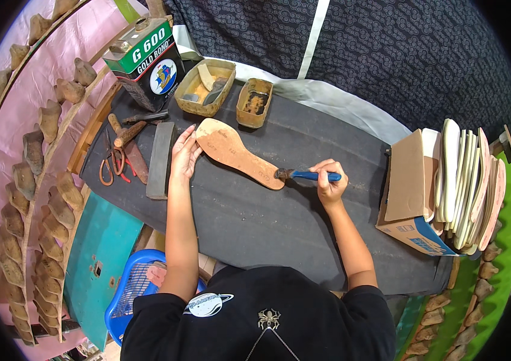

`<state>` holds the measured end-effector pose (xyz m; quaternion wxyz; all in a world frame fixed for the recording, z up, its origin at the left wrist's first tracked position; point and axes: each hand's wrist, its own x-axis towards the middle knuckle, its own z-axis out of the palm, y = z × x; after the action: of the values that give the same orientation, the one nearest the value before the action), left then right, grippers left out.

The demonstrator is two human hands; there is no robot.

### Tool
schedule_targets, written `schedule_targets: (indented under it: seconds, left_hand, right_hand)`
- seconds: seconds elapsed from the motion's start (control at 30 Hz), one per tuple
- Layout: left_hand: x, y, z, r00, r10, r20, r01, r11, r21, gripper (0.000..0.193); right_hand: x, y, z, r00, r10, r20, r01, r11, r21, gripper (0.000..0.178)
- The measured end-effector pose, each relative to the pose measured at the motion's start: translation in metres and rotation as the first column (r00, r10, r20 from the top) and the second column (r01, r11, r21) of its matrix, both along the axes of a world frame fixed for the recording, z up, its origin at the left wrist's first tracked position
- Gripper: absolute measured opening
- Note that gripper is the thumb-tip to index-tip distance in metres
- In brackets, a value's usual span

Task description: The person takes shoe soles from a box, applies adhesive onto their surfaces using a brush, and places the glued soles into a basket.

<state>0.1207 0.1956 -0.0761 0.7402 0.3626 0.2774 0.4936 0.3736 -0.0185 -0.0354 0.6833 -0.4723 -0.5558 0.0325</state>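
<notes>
My right hand (329,183) is gripping the blue-handled brush (306,175), bristles touching the insole (238,153) heel. My left hand (184,153), fingers flat & open, is pressing its toe end on the dark mat (267,222).

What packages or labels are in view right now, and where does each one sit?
Metal can: far left of the black mat, rectangular, green and white label with a round blue emblem.
Cardboard box: right end of the mat, brown with blue and white print, flap open, holding upright insoles.
No screens or signs.

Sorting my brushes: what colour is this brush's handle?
Blue, on the brush in the right hand; head view.
</notes>
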Motion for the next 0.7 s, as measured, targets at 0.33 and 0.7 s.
schedule_targets:
  seconds: [0.33,0.7]
  left_hand:
    - [-0.001,-0.001,-0.001,1.000,0.001,-0.015,-0.001,1.000,-0.009,0.033]
    - [-0.003,0.001,-0.004,1.000,-0.006,0.003,0.006,1.000,-0.005,0.033]
  right_hand:
    - [0.001,-0.005,0.004,0.992,-0.050,-0.112,0.048,0.999,-0.019,0.016]
    - [0.006,-0.005,0.001,0.994,-0.014,-0.106,0.017,1.000,0.025,0.018]
